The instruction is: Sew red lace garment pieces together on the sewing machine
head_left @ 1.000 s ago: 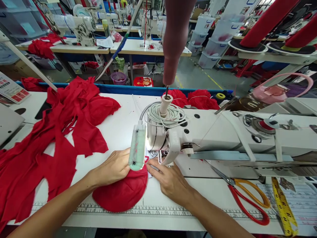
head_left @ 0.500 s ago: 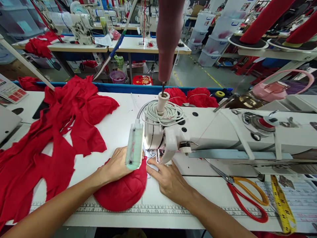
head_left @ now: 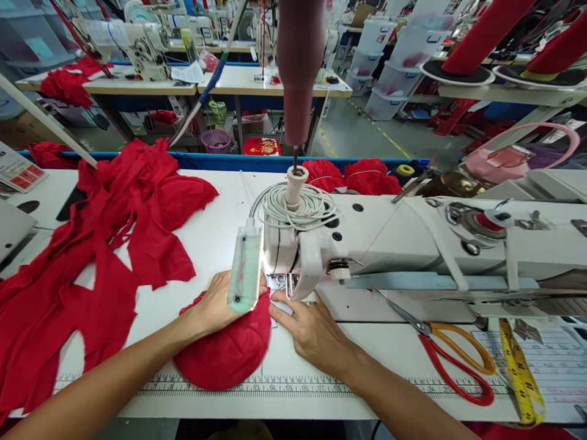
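Since the lower-centre cloth probably needs steadying, left hand rests there (lamp blocks it, can't tell grip), right hand spread loosely alongside.

Site is reading as a garment-sewing workshop: a sewing machine is occupying the counter at 3 o'clock; a second machine is standing at 11, red thread cones are rising toward 2.
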The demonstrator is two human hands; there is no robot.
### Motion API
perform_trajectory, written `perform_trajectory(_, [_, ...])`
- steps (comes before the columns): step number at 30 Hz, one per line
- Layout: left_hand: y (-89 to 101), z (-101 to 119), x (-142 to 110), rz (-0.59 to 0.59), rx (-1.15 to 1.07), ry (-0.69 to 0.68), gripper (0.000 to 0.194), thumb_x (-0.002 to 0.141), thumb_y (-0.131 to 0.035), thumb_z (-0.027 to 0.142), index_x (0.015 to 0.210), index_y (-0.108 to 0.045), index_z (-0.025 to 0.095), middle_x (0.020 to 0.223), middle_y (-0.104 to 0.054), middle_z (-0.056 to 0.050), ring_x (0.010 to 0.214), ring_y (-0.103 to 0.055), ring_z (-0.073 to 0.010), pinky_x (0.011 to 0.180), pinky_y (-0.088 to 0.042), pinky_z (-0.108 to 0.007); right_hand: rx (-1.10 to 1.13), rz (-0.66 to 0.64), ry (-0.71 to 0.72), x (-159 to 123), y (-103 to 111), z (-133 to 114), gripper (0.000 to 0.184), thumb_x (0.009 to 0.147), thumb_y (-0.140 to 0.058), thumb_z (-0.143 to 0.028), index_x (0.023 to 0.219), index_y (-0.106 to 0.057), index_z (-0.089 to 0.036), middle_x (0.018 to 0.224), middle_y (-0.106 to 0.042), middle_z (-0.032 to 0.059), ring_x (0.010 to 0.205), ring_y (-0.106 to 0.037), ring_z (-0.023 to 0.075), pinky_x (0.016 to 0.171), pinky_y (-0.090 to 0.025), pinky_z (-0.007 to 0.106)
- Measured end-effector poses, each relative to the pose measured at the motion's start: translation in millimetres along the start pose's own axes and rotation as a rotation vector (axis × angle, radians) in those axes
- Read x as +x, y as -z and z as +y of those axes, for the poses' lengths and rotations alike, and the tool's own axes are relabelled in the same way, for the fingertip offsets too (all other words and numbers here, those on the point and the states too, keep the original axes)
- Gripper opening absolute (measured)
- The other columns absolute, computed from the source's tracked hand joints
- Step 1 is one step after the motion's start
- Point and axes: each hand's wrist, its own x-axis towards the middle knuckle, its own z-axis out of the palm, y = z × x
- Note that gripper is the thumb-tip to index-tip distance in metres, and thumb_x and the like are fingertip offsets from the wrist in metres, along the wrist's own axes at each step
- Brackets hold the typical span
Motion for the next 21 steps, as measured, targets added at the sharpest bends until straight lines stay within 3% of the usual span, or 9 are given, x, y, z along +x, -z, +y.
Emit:
perform_trajectory(3, [0.7, -1, 4, -0.070, -0.037, 0.059, 0.020, 0.092, -0.047, 0.032, 0.084, -0.063, 0.022, 0.084, -0.070, 0.000, 0.074, -0.064, -0.0174, 0.072, -0.051, -0.027, -0.002, 0.007, -0.003, 0, 0, 0, 0.061, 0.064, -0.041, 0.011, 0.112, -0.065, -0.018, 0.122, -0.063, 0.0081, 0.088, -0.052, 0.0205, 0.084, -0.040, 0.036])
perform_trajectory(7, [-1.9, 0, 4, -0.043, -0.060, 0.090, 0.024, 0.093, -0.047, 0.037, 0.080, -0.059, 0.021, 0.080, -0.066, 0.001, 0.072, -0.061, -0.0162, 0.071, -0.047, -0.026, 0.036, 0.025, -0.004, -1, -3, 2, 0.060, 0.065, -0.042, 0.009, 0.113, -0.066, -0.018, 0.118, -0.065, 0.0086, 0.093, -0.054, 0.0220, 0.085, -0.042, 0.037])
perform_trajectory(12, [-7.1, 2, -1, -0.018, -0.065, 0.103, 0.028, 0.096, -0.044, 0.038, 0.078, -0.057, 0.021, 0.077, -0.065, 0.000, 0.069, -0.058, -0.0163, 0.068, -0.045, -0.026, 0.060, 0.177, -0.126, -1, -9, 9, 0.061, 0.078, -0.042, 0.005, 0.129, -0.064, -0.019, 0.097, -0.065, 0.0098, 0.095, -0.057, 0.0236, 0.085, -0.046, 0.038])
perform_trajectory(18, [-12.4, -6, 3, -0.031, -0.072, 0.117, 0.025, 0.096, -0.047, 0.038, 0.082, -0.059, 0.022, 0.083, -0.068, -0.002, 0.073, -0.062, -0.0182, 0.073, -0.049, -0.029, -0.092, 0.065, -0.152, 3, -9, 7, 0.064, 0.077, -0.046, 0.003, 0.132, -0.063, -0.024, 0.083, -0.066, 0.0064, 0.094, -0.058, 0.0251, 0.086, -0.046, 0.040])
perform_trajectory(21, [-11.1, 3, -4, 0.061, 0.077, 0.050, 0.020, 0.097, -0.047, 0.032, 0.093, -0.064, 0.022, 0.094, -0.070, -0.004, 0.083, -0.064, -0.0205, 0.080, -0.051, -0.033, -0.223, 0.076, -0.088, 5, -11, 3, 0.058, 0.078, -0.048, 0.002, 0.131, -0.064, -0.017, 0.073, -0.065, 0.0060, 0.089, -0.059, 0.0251, 0.095, -0.040, 0.045])
